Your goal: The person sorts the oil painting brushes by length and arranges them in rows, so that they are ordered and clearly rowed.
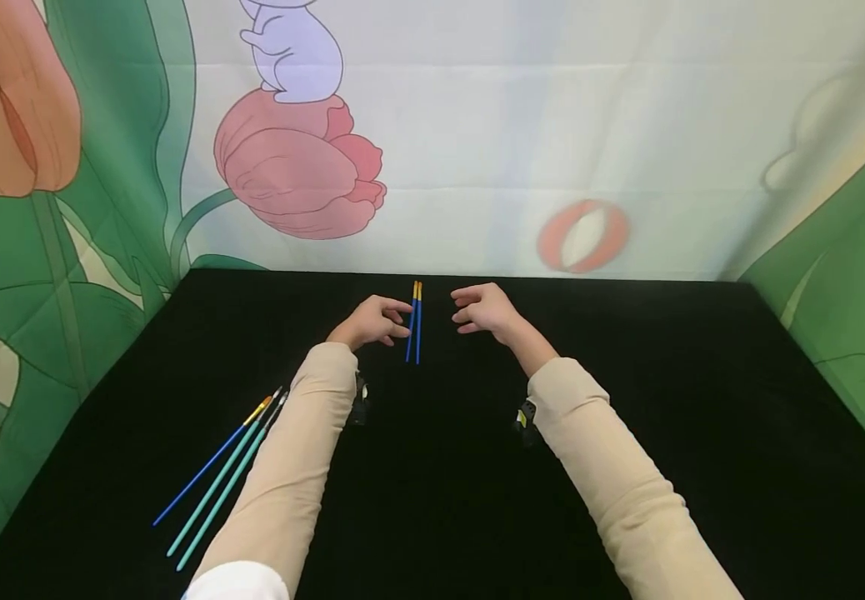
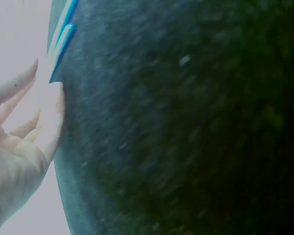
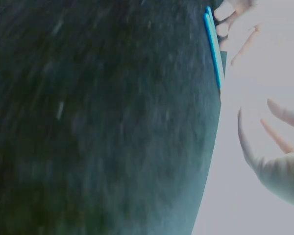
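Paintbrushes (image 1: 418, 327), both blue, lie just right of your relaxed left hand (image 1: 374, 322), which grips nothing; your right hand (image 1: 488, 310), loosely spread, is empty.

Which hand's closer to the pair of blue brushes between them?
Left. The left hand is close beside the blue brushes, on their left, contact unclear; the right hand is to their right, across a wider gap.

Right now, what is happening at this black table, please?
A person's left hand is right beside two blue brushes on the far part of a black table; whether it touches them I cannot tell. The right hand is apart from them, on their other side. Three other brushes, one blue, two teal, lie near the left sleeve.
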The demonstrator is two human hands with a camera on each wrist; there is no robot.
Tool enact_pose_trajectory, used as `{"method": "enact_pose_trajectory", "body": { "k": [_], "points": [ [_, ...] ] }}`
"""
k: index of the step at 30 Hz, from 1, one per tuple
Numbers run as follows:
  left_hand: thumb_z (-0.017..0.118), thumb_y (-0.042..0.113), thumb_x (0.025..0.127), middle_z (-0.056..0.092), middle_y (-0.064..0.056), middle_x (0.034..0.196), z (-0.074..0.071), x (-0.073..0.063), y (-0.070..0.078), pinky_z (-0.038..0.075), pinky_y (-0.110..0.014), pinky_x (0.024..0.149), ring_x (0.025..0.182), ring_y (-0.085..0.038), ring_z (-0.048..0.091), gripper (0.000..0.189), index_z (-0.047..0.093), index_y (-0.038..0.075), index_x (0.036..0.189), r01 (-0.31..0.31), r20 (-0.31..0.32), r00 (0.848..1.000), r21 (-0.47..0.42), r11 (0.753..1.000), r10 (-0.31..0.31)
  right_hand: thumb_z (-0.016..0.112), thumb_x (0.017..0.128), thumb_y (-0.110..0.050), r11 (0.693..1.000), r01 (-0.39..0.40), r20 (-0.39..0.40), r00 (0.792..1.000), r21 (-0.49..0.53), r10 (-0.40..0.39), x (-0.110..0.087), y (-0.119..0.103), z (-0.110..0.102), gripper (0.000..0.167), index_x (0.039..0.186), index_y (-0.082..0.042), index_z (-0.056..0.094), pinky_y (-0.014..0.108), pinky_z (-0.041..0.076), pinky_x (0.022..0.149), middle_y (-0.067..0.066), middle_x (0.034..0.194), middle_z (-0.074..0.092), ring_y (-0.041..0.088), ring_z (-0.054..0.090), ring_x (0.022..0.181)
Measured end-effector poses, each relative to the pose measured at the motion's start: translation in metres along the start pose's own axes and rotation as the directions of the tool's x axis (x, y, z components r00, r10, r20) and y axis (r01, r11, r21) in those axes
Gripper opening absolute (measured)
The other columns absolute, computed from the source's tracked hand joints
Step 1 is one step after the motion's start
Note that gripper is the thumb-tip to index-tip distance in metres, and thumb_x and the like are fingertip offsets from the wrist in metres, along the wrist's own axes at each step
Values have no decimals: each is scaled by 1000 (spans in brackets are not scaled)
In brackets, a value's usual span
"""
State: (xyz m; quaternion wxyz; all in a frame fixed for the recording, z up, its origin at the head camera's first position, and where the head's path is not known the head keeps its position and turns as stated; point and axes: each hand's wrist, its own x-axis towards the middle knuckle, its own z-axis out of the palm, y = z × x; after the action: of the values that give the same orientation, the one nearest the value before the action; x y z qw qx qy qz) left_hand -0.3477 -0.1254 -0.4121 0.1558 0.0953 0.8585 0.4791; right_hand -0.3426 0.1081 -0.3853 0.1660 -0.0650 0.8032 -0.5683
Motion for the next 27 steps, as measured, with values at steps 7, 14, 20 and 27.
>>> {"method": "enact_pose_trajectory", "body": {
  "k": [7,14,20,27],
  "points": [
    [65,-3,102,57,-32,134,-10,-13,2,60,-43,92,111,-38,65,47,54,-11,147,-33,-6,999,13,999,33,57,103,9,995,56,18,998,-79,-55,-18,-5,-15,51,153,13,46,44,56,100,33,155,45,46,58,131],
    [66,-1,102,60,-30,131,-15,-26,11,60,-37,86,109,-36,66,46,55,-9,147,-76,6,997,72,995,76,61,103,3,984,95,23,995,-149,-93,-35,-10,-28,51,152,11,48,42,57,98,33,153,48,46,60,128],
    [67,1,102,58,-32,137,-20,-34,20,59,-34,81,105,-33,64,47,56,-10,146,-134,22,991,121,984,132,62,103,2,979,109,28,994,-175,-105,-52,-13,-42,51,152,11,49,42,57,98,32,152,49,46,60,128],
    [67,2,102,58,-33,137,-23,-45,20,60,-37,83,106,-36,66,50,53,-8,149,-198,59,980,163,966,191,64,102,-1,966,134,42,991,-222,-127,-77,-21,-53,50,150,10,52,38,59,92,32,148,53,44,62,125]
  ]
}}
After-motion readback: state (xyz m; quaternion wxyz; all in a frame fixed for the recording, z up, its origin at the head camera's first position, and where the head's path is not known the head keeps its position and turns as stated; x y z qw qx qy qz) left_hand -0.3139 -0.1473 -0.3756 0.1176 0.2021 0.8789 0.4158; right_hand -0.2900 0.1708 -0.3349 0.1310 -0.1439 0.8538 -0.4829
